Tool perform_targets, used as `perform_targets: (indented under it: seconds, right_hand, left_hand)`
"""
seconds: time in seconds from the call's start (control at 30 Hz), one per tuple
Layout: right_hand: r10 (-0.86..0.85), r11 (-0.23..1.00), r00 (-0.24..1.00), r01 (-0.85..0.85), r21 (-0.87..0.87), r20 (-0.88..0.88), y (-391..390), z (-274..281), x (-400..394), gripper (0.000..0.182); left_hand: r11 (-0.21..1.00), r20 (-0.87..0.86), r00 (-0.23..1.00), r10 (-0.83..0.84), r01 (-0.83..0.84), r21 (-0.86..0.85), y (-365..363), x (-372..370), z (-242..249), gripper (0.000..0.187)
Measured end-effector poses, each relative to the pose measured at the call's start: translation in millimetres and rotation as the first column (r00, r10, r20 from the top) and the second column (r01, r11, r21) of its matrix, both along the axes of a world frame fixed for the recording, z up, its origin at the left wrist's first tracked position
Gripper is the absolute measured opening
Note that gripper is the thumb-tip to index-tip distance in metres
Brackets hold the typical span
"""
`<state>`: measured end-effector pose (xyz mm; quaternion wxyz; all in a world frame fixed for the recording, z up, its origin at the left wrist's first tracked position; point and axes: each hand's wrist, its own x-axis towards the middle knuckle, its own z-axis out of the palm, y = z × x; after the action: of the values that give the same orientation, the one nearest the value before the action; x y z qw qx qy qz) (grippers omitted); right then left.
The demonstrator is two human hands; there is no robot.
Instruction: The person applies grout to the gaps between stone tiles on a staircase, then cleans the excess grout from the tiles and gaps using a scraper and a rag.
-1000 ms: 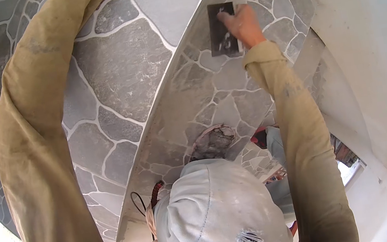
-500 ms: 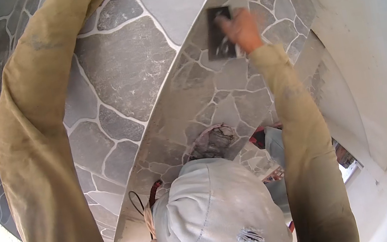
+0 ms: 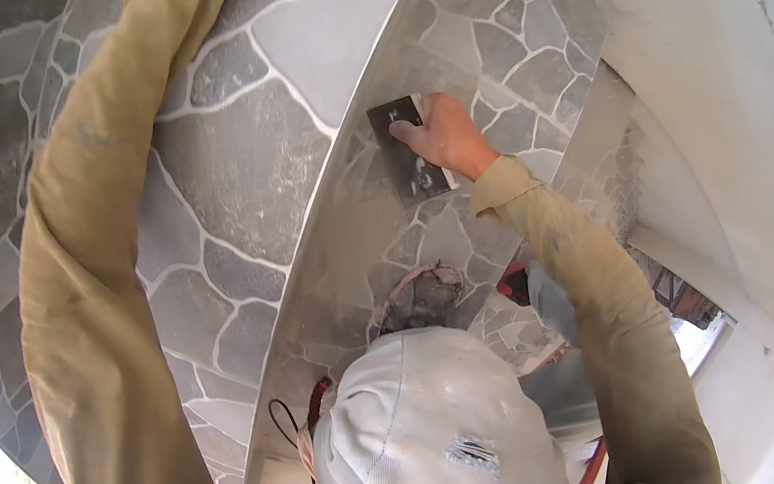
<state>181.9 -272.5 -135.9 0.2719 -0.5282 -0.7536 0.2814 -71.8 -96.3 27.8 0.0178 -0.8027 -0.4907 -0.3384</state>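
My right hand (image 3: 443,137) is closed around a black rectangular float (image 3: 424,175), thumb across its dark face, which carries pale smears. A light strip shows along the float's edge beside the fingers. The float is against the grey stone-patterned step surface (image 3: 501,52), which has pale joints and a hazy, dusty film around the float. My left hand lies beyond the top edge; only its tan sleeve (image 3: 91,228) shows, stretched over the larger stone-patterned surface (image 3: 228,166).
A narrow raised edge (image 3: 301,240) runs diagonally between the two stone surfaces. To the right curves a pale plastered wall (image 3: 707,90). A bucket-like round container (image 3: 428,294) with dark contents stands beyond my white cap (image 3: 437,427). Part of a leg and shoe (image 3: 515,284) shows below.
My right hand has moved the float down and left across the step surface, toward the raised edge. The left arm stays stretched out, shifted only slightly in view.
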Motion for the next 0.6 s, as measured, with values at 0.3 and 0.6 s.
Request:
perform_targets:
  seconds: [0.3,0.6]
  right_hand:
    - [-0.130,0.976,0.972,0.160,-0.150,0.194,36,2,11,0.040]
    - [-0.136,0.974,0.969,0.169,-0.152,0.204,46,0,12,0.038]
  left_hand:
    - [0.999,0.036,0.999,-0.033,0.033,0.013,-2,0,3,0.038]
    - [1.000,-0.005,1.000,-0.015,0.015,0.003,-1,-2,2,0.038]
